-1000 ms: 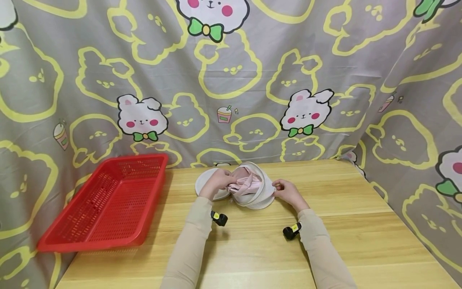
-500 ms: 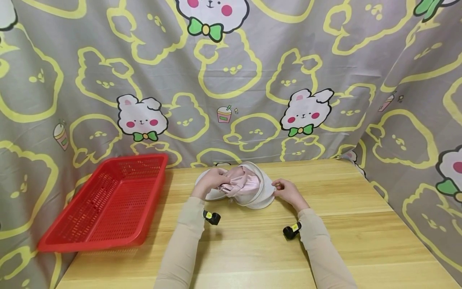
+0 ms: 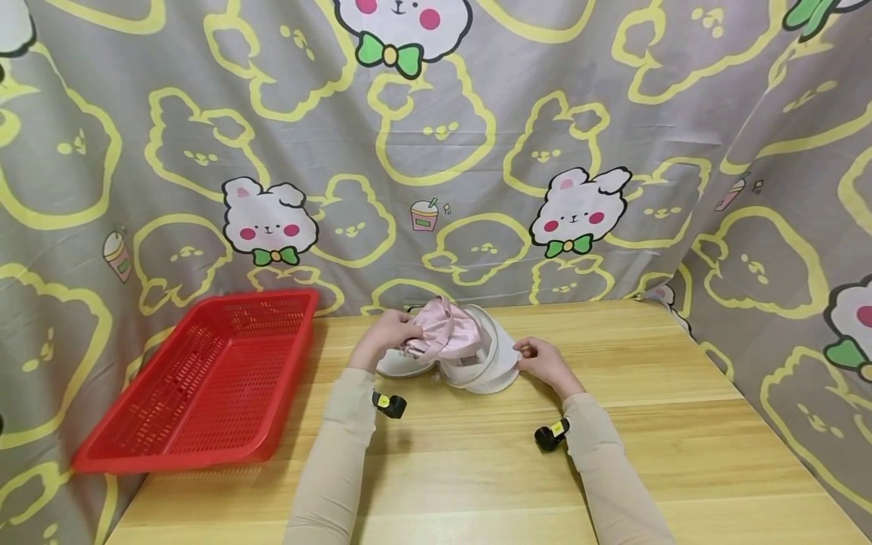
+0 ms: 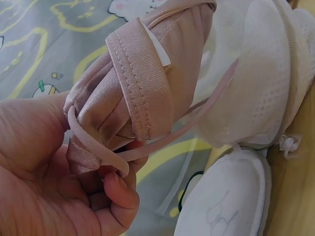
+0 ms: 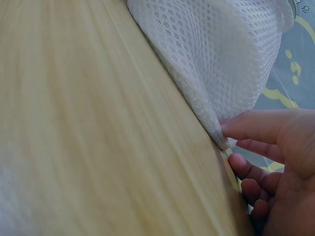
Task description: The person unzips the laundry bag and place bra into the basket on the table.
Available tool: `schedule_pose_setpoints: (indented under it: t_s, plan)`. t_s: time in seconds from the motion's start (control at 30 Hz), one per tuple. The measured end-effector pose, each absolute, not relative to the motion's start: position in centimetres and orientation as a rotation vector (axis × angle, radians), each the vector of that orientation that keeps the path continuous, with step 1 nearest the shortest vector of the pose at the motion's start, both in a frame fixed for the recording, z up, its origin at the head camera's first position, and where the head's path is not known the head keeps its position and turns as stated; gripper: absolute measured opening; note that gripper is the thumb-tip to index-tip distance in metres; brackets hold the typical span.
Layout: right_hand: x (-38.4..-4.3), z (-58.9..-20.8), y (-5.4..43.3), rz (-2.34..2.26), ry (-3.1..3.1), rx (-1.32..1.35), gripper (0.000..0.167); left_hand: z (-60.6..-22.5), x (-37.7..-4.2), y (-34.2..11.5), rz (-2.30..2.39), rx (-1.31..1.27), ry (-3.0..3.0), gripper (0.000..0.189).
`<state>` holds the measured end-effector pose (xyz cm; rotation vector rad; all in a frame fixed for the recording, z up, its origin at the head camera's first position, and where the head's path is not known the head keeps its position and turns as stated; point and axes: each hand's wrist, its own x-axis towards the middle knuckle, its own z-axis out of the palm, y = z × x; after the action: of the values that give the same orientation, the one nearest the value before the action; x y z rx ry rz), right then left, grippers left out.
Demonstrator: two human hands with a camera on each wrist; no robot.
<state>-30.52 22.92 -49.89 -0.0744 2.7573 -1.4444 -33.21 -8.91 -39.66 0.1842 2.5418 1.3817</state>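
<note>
A pink satin bra [image 3: 446,333] rises partly out of the mouth of a white mesh laundry bag [image 3: 502,362]. My left hand [image 3: 385,334] holds its left end. Close up in the left wrist view, the thumb and fingers grip the folded bra [image 4: 142,83], and a thin strap loops over a fingertip. The bag's round white lid [image 4: 226,196] lies folded back on the table, partly behind the left hand in the head view. On the bag's other side, my right hand [image 3: 543,362] pinches a corner of the mesh [image 5: 216,64] between thumb and forefinger.
A red perforated plastic basket [image 3: 225,378] stands at the left of the wooden table [image 3: 477,469]. A grey curtain [image 3: 477,136] with cartoon animals hangs close behind the table and along its sides.
The left hand has moved leftward, drawing the bra up and partly out of the mesh bag. My right hand has stayed on the bag's corner.
</note>
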Motion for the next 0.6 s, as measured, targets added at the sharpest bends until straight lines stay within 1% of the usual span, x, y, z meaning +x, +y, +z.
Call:
schedule_pose_setpoints:
  t_s: [0.17, 0.5, 0.6]
  plan:
    - [-30.5, -49.7, 22.9, -1.440, 2.764, -0.071, 0.033, -39.3, -33.3, -9.1, 1.409, 0.165, 2.548, 0.007]
    - [-30.5, -49.6, 22.8, -1.440, 2.767, -0.072, 0.033, -38.4, -33.3, -9.5, 1.405, 0.136, 2.591, 0.010]
    - [-30.5, -49.6, 22.8, -1.441, 2.764, -0.073, 0.033, -38.0, -33.4, -9.6, 1.394, 0.134, 2.607, 0.009]
